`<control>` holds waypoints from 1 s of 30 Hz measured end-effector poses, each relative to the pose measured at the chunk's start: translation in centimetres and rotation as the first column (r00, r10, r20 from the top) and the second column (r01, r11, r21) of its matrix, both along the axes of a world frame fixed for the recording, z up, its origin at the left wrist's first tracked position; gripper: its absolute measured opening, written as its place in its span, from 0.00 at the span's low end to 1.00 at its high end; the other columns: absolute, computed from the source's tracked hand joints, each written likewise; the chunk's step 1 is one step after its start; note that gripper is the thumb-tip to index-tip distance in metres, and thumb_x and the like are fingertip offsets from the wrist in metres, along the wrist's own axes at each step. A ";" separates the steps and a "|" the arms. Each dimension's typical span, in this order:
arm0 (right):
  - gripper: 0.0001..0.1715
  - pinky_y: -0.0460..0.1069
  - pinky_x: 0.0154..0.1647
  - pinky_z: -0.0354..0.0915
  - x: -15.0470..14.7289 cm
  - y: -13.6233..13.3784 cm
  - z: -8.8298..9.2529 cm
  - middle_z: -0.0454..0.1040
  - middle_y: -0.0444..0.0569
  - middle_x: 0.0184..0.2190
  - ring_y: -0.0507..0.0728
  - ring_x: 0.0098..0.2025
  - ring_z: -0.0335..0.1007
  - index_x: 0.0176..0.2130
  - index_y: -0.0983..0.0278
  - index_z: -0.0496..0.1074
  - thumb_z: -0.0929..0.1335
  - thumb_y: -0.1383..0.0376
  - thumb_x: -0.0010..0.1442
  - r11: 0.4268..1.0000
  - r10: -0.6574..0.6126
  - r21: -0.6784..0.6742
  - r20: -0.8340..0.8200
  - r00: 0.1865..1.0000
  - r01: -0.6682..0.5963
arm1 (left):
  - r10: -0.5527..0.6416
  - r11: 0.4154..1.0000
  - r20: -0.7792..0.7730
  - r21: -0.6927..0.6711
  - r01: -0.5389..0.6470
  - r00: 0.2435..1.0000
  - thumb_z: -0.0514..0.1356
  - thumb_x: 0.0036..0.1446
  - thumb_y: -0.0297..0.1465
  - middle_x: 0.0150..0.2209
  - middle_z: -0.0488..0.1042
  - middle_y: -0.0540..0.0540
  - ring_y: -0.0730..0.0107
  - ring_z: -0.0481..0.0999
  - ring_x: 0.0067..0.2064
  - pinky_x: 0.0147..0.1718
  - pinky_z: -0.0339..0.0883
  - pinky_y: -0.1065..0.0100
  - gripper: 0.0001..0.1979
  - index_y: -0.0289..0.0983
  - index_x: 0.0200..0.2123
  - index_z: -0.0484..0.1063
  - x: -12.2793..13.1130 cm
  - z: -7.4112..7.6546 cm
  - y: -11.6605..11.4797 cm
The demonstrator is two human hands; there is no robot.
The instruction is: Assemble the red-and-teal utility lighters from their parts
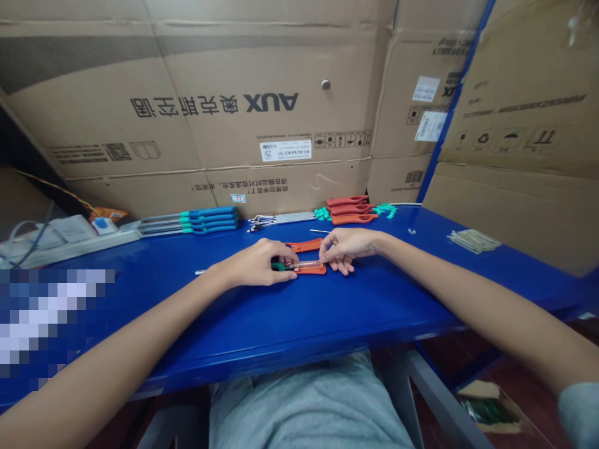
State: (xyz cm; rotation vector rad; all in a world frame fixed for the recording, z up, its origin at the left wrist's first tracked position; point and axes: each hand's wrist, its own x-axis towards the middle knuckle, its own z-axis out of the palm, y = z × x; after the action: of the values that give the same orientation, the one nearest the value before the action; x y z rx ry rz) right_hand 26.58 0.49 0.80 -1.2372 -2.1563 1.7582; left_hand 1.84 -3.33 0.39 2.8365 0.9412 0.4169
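Note:
An orange plastic handle half point(312, 269) lies on the blue table point(327, 312) with a clear tube-like insert in it and a green collar at its left end. My left hand point(256, 263) is closed over that left end, pinching the green collar. My right hand point(345, 247) pinches the right end of the insert, fingers pressed together. A second orange handle half point(305, 245) lies just behind, between my hands. A thin metal shaft sticks out to the left under my left wrist.
At the back lie blue-handled tools point(206, 220), a bundle of metal shafts point(281, 219), stacked orange handles point(350, 209) and green caps point(386, 209). Pale parts point(472, 240) rest at right. A power strip point(70, 240) sits left. Cardboard boxes point(262, 106) wall the back.

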 end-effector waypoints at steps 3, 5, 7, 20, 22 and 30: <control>0.18 0.44 0.18 0.68 0.1 0.1 0.0 0.75 0.46 0.20 0.51 0.18 0.72 0.35 0.70 0.70 0.74 0.59 0.52 1.000 -0.027 0.010 -0.007 1.000 0.027 | 0.033 0.999 0.031 0.043 -0.034 0.999 0.60 0.57 0.43 0.40 0.79 0.43 0.65 0.77 0.39 0.40 0.69 0.67 0.18 0.35 0.42 0.77 -0.4 0.0 0.3; 0.15 0.44 0.18 0.67 0.1 0.2 0.0 0.74 0.46 0.20 0.51 0.17 0.71 0.34 0.69 0.69 0.73 0.61 0.53 0.994 -0.076 0.081 -0.012 0.997 0.077 | 0.081 0.992 0.044 0.094 -0.085 0.996 0.57 0.60 0.42 0.41 0.79 0.42 0.64 0.77 0.41 0.42 0.68 0.67 0.17 0.35 0.42 0.77 -0.9 0.2 0.7; 0.10 0.44 0.17 0.64 0.2 0.4 0.0 0.73 0.45 0.19 0.50 0.16 0.69 0.32 0.68 0.69 0.71 0.63 0.55 0.964 -0.139 0.227 -0.016 0.990 0.139 | 0.136 0.980 0.024 0.142 -0.138 0.990 0.54 0.62 0.38 0.41 0.79 0.43 0.64 0.77 0.42 0.43 0.68 0.66 0.16 0.35 0.42 0.77 -1.5 0.3 1.3; 0.06 0.46 0.27 0.61 1.1 2.5 -1.5 0.75 0.49 0.25 0.53 0.26 0.69 0.31 0.68 0.74 0.67 0.71 0.51 0.532 -0.270 0.840 0.046 0.962 0.109 | 0.260 0.965 -0.175 0.077 -0.250 0.950 0.56 0.58 0.38 0.37 0.80 0.45 0.64 0.77 0.37 0.35 0.65 0.69 0.14 0.37 0.36 0.79 -4.0 0.9 2.9; 0.06 0.46 0.28 0.61 1.0 2.3 -1.6 0.76 0.50 0.26 0.52 0.27 0.69 0.32 0.68 0.74 0.67 0.71 0.51 0.540 -0.238 0.837 0.057 0.970 0.084 | 0.253 0.967 -0.175 0.060 -0.246 0.951 0.56 0.58 0.37 0.36 0.80 0.45 0.65 0.77 0.36 0.34 0.64 0.70 0.13 0.38 0.36 0.79 -4.0 0.9 3.0; 0.10 0.46 0.29 0.61 0.6 1.7 -1.7 0.76 0.49 0.29 0.51 0.27 0.68 0.38 0.68 0.75 0.68 0.71 0.53 0.555 -0.177 0.832 0.111 0.978 0.006 | 0.260 0.965 -0.175 0.020 -0.261 0.950 0.56 0.58 0.35 0.34 0.80 0.45 0.67 0.77 0.33 0.30 0.62 0.71 0.12 0.38 0.35 0.79 -4.2 0.6 3.3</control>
State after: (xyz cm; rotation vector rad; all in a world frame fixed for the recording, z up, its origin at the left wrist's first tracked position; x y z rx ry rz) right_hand 27.22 2.24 -0.93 -1.1828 -2.4451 0.3773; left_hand -2.33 -0.06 1.02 2.7884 1.3576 0.1894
